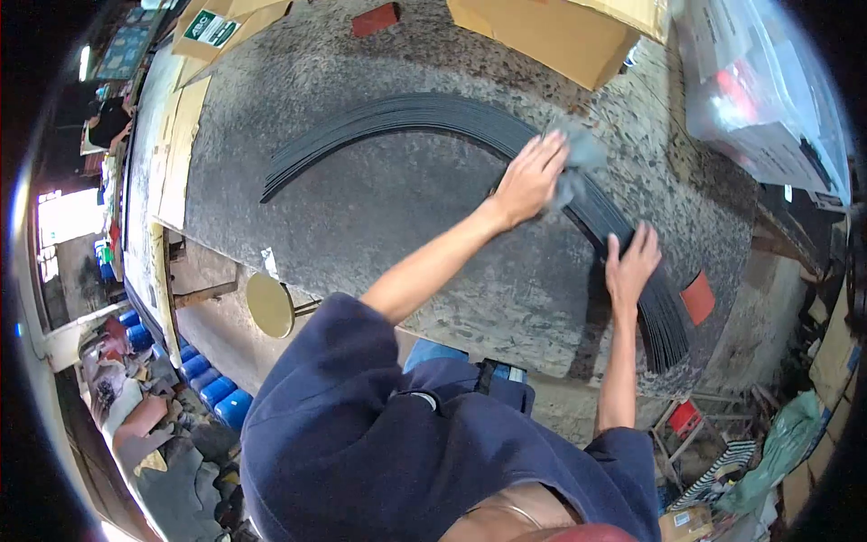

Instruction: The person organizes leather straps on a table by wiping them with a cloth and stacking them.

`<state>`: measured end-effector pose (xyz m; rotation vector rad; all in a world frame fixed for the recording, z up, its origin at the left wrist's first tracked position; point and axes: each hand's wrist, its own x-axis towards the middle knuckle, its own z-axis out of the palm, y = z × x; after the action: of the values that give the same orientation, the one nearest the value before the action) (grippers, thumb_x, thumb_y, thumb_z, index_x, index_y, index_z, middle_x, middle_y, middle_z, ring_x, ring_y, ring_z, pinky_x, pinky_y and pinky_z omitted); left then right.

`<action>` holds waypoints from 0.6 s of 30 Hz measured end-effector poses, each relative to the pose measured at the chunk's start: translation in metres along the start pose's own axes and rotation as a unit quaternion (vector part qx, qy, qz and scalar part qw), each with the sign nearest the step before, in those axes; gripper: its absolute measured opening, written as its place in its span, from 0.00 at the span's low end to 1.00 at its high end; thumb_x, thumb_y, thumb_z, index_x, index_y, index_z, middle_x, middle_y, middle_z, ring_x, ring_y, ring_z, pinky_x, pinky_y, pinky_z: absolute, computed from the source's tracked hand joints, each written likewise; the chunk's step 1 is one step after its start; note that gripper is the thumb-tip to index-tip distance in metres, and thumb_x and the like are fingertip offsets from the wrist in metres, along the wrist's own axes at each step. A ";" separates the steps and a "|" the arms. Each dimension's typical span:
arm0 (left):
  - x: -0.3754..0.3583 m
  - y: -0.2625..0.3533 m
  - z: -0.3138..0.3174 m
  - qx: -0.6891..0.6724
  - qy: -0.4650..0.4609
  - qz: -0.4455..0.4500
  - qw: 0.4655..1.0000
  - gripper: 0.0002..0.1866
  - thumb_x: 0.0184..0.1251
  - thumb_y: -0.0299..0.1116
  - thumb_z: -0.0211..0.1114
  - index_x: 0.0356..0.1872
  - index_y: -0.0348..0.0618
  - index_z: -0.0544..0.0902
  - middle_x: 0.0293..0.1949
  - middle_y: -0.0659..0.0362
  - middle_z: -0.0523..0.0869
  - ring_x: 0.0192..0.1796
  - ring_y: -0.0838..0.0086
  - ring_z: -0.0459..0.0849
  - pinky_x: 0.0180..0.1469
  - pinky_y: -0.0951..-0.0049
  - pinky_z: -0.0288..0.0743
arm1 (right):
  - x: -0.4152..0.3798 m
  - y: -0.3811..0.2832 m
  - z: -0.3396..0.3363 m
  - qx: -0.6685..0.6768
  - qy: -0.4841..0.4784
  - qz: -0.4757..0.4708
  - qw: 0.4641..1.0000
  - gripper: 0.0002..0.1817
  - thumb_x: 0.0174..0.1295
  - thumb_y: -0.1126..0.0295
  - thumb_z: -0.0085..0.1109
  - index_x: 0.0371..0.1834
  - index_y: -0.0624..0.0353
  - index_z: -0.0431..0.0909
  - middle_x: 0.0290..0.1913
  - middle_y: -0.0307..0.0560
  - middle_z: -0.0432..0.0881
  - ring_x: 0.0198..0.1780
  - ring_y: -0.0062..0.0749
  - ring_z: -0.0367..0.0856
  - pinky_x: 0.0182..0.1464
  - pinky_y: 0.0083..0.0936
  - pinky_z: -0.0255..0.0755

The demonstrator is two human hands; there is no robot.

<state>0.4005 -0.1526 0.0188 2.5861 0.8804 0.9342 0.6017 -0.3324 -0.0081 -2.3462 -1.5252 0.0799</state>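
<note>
Here, on the strip bundle (406, 113): left hand (529, 181) lies flat over grey cloth (587, 150), grip unclear; right hand (631, 267) rests spread, seemingly for steadying.

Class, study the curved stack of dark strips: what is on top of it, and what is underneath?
On top are the left hand, with a grey cloth, and the right hand. The tabletop shows around the stack; whatever lies directly beneath is covered.

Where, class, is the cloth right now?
In the head view, the cloth is right of centre, under the left hand, over the dark strips.
</note>
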 end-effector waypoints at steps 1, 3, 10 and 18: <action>0.013 -0.014 0.013 0.036 -0.027 -0.003 0.999 0.22 0.67 0.38 0.56 0.60 0.38 0.76 0.64 0.48 0.74 0.71 0.57 0.67 0.71 0.54 0.59 | 0.020 -0.029 0.001 0.032 0.000 -0.035 0.999 0.36 0.66 0.50 0.54 0.68 0.68 0.63 0.69 0.65 0.63 0.72 0.58 0.58 0.72 0.53 0.49; 0.013 -0.033 0.034 0.062 -0.095 0.012 0.993 0.23 0.69 0.41 0.54 0.61 0.42 0.76 0.66 0.49 0.73 0.72 0.59 0.65 0.73 0.53 0.56 | 0.052 -0.068 0.031 0.043 -0.007 -0.097 0.994 0.38 0.66 0.49 0.52 0.70 0.69 0.60 0.70 0.64 0.62 0.73 0.55 0.57 0.72 0.51 0.49; -0.036 -0.123 -0.007 0.215 -0.125 -0.125 0.961 0.27 0.74 0.45 0.47 0.70 0.48 0.67 0.73 0.57 0.63 0.77 0.66 0.56 0.74 0.41 0.44 | 0.064 -0.096 0.057 -0.054 -0.048 -0.089 0.993 0.45 0.67 0.40 0.46 0.74 0.66 0.53 0.73 0.59 0.60 0.74 0.50 0.57 0.74 0.46 0.47; -0.188 -0.306 -0.210 0.382 -0.019 -0.378 0.843 0.27 0.72 0.45 0.49 0.69 0.44 0.67 0.69 0.52 0.68 0.72 0.60 0.64 0.66 0.40 0.57 | 0.065 -0.097 0.067 -0.087 -0.036 -0.094 0.991 0.40 0.69 0.41 0.44 0.74 0.62 0.56 0.71 0.57 0.64 0.71 0.51 0.61 0.72 0.46 0.51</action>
<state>0.0100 -0.0222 -0.0427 2.3253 2.3971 0.3025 0.5284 -0.2214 -0.0316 -2.3378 -1.8498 -0.0155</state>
